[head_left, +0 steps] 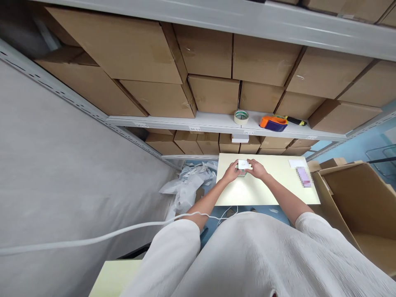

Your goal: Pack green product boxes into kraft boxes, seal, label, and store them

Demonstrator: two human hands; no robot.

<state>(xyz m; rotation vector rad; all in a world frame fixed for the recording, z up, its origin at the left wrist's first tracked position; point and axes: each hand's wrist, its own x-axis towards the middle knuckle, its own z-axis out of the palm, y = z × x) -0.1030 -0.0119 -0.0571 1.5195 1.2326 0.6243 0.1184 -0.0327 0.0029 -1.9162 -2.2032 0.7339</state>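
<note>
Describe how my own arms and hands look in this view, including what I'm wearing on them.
Your left sleeve and right sleeve are white, loose, short and softly creased, leaving both forearms bare. No glove covers your left hand or right hand, and no watch shows. A white cable crosses the picture over your left arm; whether it's attached to you isn't clear.

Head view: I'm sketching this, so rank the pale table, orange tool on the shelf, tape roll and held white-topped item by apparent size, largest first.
1. Pale table
2. Orange tool
3. Tape roll and white-topped item: too close to rank, with the item partly covered.
</note>
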